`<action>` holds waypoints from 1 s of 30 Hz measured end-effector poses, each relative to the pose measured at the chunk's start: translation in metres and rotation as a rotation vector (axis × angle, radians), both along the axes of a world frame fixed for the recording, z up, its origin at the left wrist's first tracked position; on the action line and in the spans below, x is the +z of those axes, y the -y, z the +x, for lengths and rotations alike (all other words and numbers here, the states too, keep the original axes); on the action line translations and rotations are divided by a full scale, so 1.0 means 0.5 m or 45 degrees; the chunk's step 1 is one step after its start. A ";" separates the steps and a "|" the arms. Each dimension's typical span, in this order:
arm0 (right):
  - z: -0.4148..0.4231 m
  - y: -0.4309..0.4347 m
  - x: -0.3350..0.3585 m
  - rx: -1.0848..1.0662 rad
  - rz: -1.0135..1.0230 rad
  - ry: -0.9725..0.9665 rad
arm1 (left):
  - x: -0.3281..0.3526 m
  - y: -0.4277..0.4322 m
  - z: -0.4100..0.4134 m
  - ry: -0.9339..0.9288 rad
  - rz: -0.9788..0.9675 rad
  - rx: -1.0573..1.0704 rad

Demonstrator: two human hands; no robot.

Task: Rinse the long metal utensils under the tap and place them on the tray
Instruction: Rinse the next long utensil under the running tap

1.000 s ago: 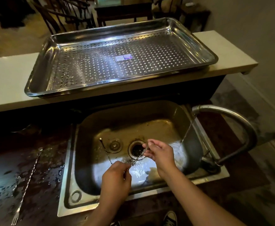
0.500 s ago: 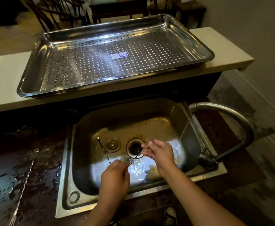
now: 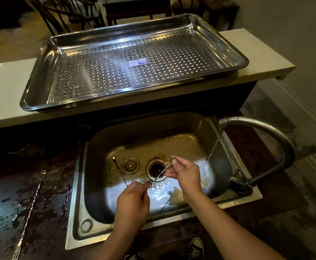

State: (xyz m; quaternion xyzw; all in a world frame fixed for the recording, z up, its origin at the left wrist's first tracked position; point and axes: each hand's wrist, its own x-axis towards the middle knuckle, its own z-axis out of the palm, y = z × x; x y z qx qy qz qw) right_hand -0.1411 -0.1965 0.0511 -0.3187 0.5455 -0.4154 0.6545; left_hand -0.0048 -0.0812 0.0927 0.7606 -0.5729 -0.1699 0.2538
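Over the steel sink (image 3: 217, 158), my left hand (image 3: 132, 202) grips the lower end of a long twisted metal utensil (image 3: 158, 178). My right hand (image 3: 185, 172) pinches its upper end above the drain (image 3: 156, 168). A second twisted utensil (image 3: 120, 172) leans in the sink to the left of my left hand. A third long utensil (image 3: 30, 207), with a fork end, lies on the wet counter at the left. A thin stream runs from the tap (image 3: 266, 134) to the sink's right side. The perforated steel tray (image 3: 46, 72) sits on the raised white ledge behind the sink.
A round drain plug (image 3: 130, 165) lies on the sink floor left of the drain. The dark counter (image 3: 46, 194) left of the sink is covered in water drops. Chairs and a dark table (image 3: 134, 6) stand beyond the white ledge (image 3: 3, 87).
My hands have stayed over the drain with the utensil between them, the right hand shifting slightly along its upper end. The view has dipped a little.
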 end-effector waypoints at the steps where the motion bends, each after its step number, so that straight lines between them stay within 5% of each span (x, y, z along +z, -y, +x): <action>1: -0.002 0.002 -0.001 -0.010 0.003 0.001 | 0.000 -0.001 0.000 -0.002 0.003 0.002; 8: -0.005 -0.001 -0.011 -0.017 0.209 0.233 | -0.001 0.005 0.001 -0.005 -0.005 -0.004; 19: 0.005 0.005 0.009 -0.088 0.106 0.002 | -0.008 0.004 0.004 0.043 -0.001 -0.074; 30: -0.011 0.020 0.028 -0.143 0.156 0.103 | -0.012 0.010 0.010 -0.041 -0.056 -0.029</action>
